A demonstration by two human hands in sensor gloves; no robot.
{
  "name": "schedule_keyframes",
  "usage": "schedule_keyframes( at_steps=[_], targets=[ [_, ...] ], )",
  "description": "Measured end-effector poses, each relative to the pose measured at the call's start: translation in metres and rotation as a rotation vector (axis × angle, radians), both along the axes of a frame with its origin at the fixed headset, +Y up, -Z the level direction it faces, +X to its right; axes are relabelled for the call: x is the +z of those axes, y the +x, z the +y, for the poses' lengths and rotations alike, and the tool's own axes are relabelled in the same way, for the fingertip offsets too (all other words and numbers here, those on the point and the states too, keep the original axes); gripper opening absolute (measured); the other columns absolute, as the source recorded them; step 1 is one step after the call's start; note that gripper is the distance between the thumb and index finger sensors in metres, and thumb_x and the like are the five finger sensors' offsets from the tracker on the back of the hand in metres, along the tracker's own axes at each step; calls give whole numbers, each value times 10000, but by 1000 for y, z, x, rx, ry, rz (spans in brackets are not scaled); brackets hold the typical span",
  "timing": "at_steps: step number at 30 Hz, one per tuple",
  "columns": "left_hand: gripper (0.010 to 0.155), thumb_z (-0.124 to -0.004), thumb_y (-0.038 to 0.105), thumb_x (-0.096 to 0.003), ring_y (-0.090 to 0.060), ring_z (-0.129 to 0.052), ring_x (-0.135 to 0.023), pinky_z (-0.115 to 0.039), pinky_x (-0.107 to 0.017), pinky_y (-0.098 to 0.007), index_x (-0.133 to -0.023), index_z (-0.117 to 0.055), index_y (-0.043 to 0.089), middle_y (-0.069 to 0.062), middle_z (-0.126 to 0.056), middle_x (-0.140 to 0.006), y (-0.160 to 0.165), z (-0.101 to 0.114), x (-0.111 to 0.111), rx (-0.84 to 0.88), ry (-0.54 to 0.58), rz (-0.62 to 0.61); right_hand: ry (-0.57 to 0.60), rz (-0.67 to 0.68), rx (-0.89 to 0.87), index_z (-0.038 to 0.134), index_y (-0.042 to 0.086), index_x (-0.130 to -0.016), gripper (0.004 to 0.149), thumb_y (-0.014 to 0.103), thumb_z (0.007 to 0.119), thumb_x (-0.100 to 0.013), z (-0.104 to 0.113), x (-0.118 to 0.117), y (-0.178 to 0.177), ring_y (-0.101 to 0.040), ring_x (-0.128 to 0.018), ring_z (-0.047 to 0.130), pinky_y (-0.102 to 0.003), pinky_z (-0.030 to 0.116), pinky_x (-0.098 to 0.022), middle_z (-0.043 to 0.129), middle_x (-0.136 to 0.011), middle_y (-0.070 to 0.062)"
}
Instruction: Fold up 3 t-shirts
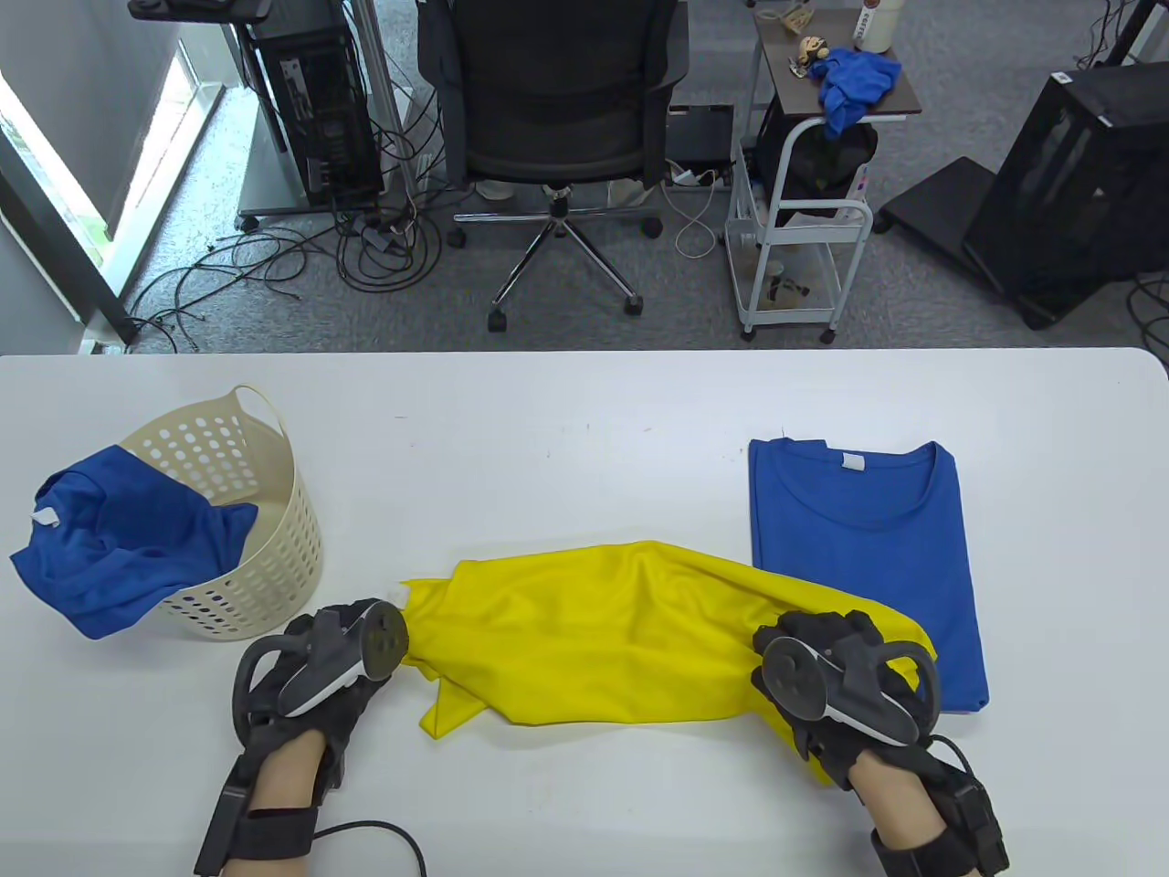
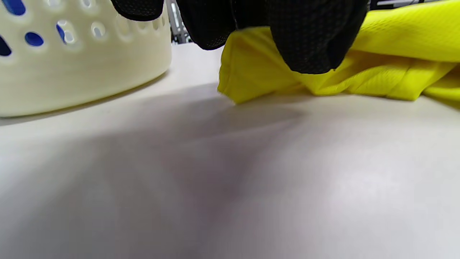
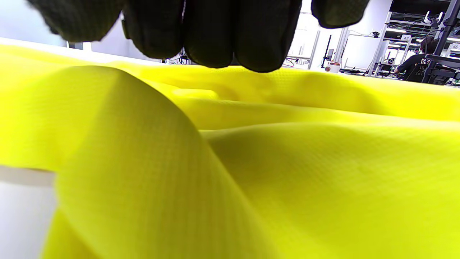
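White worktop (image 1: 584,411) carries limp, light yellow shirt (image 1: 603,639); left hand (image 1: 315,671) and right hand (image 1: 836,685) each pinch an end; best held at edges.

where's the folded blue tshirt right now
In the table view the folded blue cotton t-shirt lies flat on the white table's right side, its near left corner under the crumpled yellow t-shirt.

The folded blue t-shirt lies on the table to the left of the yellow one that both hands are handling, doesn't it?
Not quite: the table view shows the folded blue t-shirt to the right of the yellow t-shirt; the left hand and right hand are on the yellow one.
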State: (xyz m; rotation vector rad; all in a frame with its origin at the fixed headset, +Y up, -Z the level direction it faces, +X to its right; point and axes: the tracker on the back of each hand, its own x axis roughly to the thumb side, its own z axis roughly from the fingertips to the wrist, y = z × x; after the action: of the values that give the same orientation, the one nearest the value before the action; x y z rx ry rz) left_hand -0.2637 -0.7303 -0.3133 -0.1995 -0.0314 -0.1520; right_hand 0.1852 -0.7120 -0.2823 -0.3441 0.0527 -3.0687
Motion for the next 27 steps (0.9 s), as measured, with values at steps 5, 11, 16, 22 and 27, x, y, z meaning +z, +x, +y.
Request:
schedule_keyframes(
  at_steps=[5, 11, 16, 22, 27],
  targets=[
    [528, -832, 442, -390, -177, -657, -1026, -558, -803, -522, -869, -653, 573, 123, -572, -1107, 2, -5, 0, -77, -27, 15, -4, 8, -17, 757, 267, -861, 488, 460, 765, -413, -1, 0, 0, -392, -859, 799, -675, 544, -669, 777, -958, -56],
    [554, -808, 470, -391, -174, -682, -1013, -578, -794, -514, -873, -571, 607, 133, -582, -1104, 0, -18, -7, -183, -62, 77, -7, 11, -13, 757, 266, -863, 490, 461, 763, -414, -1, 1, -1, -391, -859, 800, -676, 543, -669, 778, -958, -56],
    [488, -803, 477, -389, -173, -712, -996, -595, -784, -513, -827, -623, 597, 138, -673, -1055, 2, -18, -12, -160, -35, 99, -9, 10, -12, 760, 264, -860, 488, 461, 762, -414, -1, 2, -1, -391, -857, 802, -677, 542, -668, 779, -956, -56],
    [437, -801, 479, -365, -182, -713, -997, -588, -785, -527, -776, -677, 562, 134, -720, -1023, 5, -19, -15, -169, -18, 100, -13, 11, -2, 763, 265, -857, 484, 462, 759, -414, 0, 3, -2, -390, -855, 805, -678, 543, -668, 782, -955, -56],
    [386, -801, 470, -380, -162, -705, -997, -584, -792, -519, -754, -712, 499, 143, -724, -1007, 6, -19, -15, -148, -19, 71, -6, 9, -13, 766, 264, -855, 482, 463, 755, -416, 2, 3, -1, -388, -854, 808, -677, 545, -667, 784, -953, -54]
  ],
)
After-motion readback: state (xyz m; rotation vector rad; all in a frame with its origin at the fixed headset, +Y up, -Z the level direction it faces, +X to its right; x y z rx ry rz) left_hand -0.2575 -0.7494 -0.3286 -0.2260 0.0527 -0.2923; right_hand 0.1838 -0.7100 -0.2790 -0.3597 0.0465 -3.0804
